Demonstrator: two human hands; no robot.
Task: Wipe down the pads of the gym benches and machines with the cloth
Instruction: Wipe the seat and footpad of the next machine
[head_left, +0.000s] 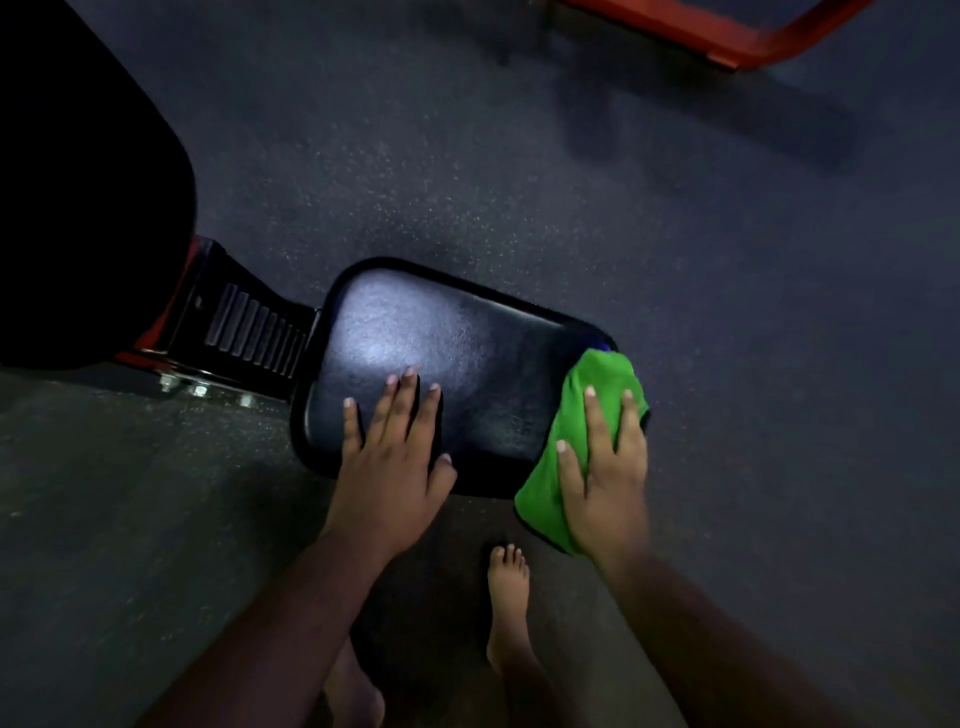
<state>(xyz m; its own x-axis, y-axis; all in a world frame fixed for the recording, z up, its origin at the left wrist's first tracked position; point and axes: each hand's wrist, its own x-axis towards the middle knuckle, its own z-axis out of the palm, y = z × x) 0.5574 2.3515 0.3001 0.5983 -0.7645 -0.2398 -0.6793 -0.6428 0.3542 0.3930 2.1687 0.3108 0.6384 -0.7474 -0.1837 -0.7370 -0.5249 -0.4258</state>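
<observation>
At the far left a large black pad (78, 182) fills the corner, too dark to make out any detail. Below its edge a red frame part (156, 332) shows, with a black ribbed bracket (249, 332) and a few bolts (200, 389) beside it, joining on to the smaller black seat pad (441, 343). That pad lies slanted across the middle of the view, and a bright sheen sits on its left half.

The left hand (389, 467) lies flat on the near edge of the seat pad, fingers straight and slightly spread, thumb out to the side; its grip is fully open and holds nothing.

Below, between the two forearms, a bare foot (506, 597) stands on the dark speckled floor (727, 312); a second foot seems to show lower left of it, though the picture is too dim to be sure.

The green cloth (597, 384) is bunched over the right end of the seat pad, draping down its near corner. The right hand (602, 483) presses on top of it with fingers stretched out, so the grip is open, palm bearing on the cloth rather than curled round it.

At the top right a red metal frame (753, 41) rests on the floor, well apart from the pad.
</observation>
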